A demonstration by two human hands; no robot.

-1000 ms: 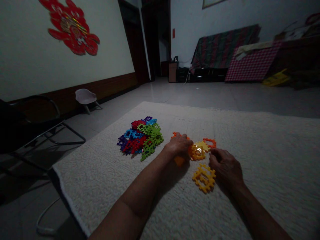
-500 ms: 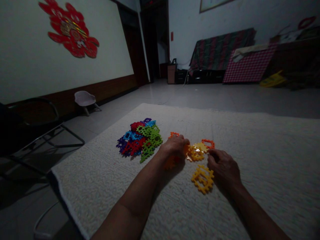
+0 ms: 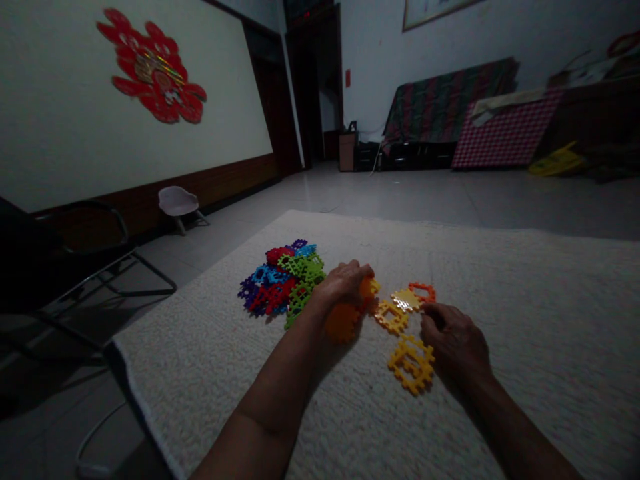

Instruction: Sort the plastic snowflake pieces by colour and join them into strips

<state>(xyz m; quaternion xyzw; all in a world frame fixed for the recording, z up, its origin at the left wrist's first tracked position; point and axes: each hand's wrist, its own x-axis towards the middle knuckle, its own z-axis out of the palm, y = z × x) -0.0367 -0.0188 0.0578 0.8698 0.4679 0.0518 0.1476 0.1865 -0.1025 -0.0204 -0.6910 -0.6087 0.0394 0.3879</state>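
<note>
My left hand (image 3: 344,283) is closed around a yellow-orange plastic building piece (image 3: 369,288) with notched edges. Below its palm lies an orange piece (image 3: 342,323), partly covered by the hand and wrist. My right hand (image 3: 457,338) rests on the mat with its fingers curled together; the fingertips meet beside a pale yellow piece (image 3: 406,300), and whether they grip anything is unclear. Between the hands is a yellow square-holed piece (image 3: 392,317). A red-orange frame piece (image 3: 423,292) sits just beyond, and a larger yellow piece (image 3: 413,364) lies nearer to me.
To the left is a heap of interlocking pieces, with green (image 3: 302,268), red (image 3: 276,296), blue and purple ones. Everything lies on a cream textured mat (image 3: 540,320). A black chair (image 3: 120,267) and a small pale seat (image 3: 178,201) stand off its left side.
My left hand has shifted slightly up and left with the yellow-orange piece, uncovering more of the yellow piece between the hands. My right hand stays nearly in place; the view has shifted slightly.
</note>
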